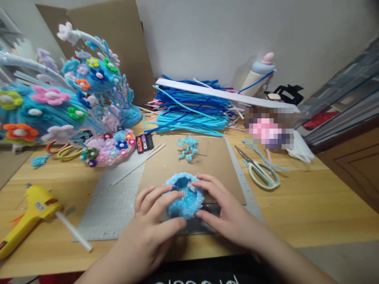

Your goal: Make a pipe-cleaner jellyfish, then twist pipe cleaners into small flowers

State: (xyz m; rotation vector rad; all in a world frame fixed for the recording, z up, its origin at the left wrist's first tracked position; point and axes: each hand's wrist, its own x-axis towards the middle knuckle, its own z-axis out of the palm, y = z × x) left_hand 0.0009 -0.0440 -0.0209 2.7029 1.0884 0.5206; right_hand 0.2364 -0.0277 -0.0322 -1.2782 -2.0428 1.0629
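Observation:
A small fuzzy light-blue bowl-shaped piece (pixel 185 197) made of pipe cleaners rests on a brown cardboard sheet (pixel 207 161) near the table's front edge. My left hand (pixel 151 225) cups its left and front side, thumb under the rim. My right hand (pixel 225 205) grips its right side, with the fingertips reaching over the rim onto a small white bit (pixel 192 186) inside. A loose curl of light-blue pipe cleaner (pixel 188 146) lies further back on the cardboard.
A yellow glue gun (pixel 28 217) lies front left. Scissors (pixel 260 171) lie to the right. A heap of blue pipe cleaners (pixel 189 110) sits at the back, a large flowered blue craft piece (pixel 59 102) at the left. Batteries (pixel 144 142) lie beside a grey cutting mat (pixel 115 197).

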